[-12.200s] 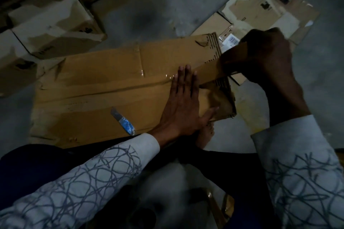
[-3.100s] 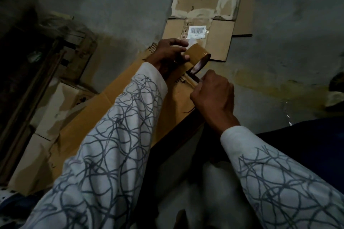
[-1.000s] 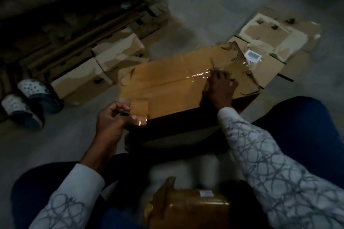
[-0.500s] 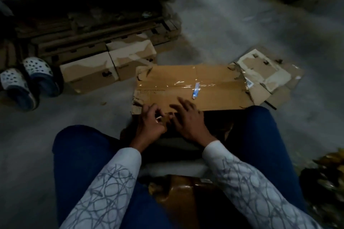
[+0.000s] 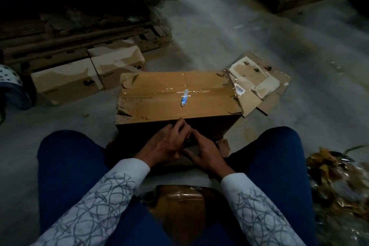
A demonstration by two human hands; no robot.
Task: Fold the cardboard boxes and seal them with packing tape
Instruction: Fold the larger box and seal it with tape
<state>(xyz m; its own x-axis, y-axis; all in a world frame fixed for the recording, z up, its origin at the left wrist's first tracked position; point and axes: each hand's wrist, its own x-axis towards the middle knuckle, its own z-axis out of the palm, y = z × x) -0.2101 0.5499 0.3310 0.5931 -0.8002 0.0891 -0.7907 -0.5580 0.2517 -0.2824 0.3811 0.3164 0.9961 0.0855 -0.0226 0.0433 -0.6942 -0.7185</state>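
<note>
Hands: left hand (image 5: 165, 144) and right hand (image 5: 205, 155) meet low against the near wall of the cardboard box (image 5: 179, 94), fingertips touching just under its top edge.
Left hand: fingers curled at the box's edge. It is too dark to tell whether they pinch a tape end or only press.
Right hand: fingers fairly straight and spread, holding nothing that I can see.
Box: on the floor at 12 o'clock from the knees, flaps closed, with a glossy tape strip (image 5: 175, 92) along the top seam.
Cutter: a small blue cutter (image 5: 184, 100) lies loose on the lid, across the seam.
Lap: a brown glossy object (image 5: 179, 203) at 6 o'clock, possibly the tape roll. I cannot be sure.
Surroundings: flattened cardboard (image 5: 257, 84) at 2 o'clock, folded boxes (image 5: 89, 74) at 10 o'clock.
Step, as I judge it: smoothing tape down over the near edge.
Risk: turning or tipping the box would send the cutter sliding off. The torn left corner (image 5: 124, 106) gives tape a poor hold, so the seal may lift there. In this dim light wrinkles are easy to miss.
</note>
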